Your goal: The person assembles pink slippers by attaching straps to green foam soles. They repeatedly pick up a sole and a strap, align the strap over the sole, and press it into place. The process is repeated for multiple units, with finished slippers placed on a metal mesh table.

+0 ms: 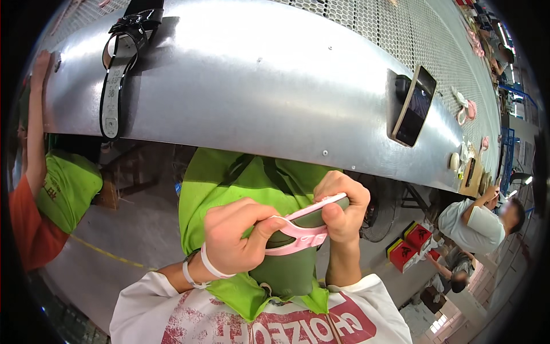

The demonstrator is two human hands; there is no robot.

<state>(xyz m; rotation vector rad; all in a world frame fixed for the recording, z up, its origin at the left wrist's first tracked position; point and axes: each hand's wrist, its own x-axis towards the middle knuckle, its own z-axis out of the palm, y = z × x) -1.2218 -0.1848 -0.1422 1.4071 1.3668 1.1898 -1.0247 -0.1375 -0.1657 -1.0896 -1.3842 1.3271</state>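
Observation:
In front of my chest I hold a dark green shoe last [286, 276] with a pink sandal piece [295, 243] around it. A small bow-like detail shows on the pink strap. My left hand [236, 236] is closed, thumb and fingers pinching the strap's left edge. My right hand [345, 202] wraps round the narrower upper end of the last, its thumb pressed near the pink rim. The palms hide parts of both pieces. Past my hands, a green apron [215, 189] hangs below the table edge.
The shiny metal table [246, 86] carries a black sandal [113, 97] at left and a propped phone [416, 106] at right. Beyond runs a honeycomb-mesh conveyor [395, 26]. A fan [378, 215] and red boxes [408, 246] stand below at right. People work on both sides.

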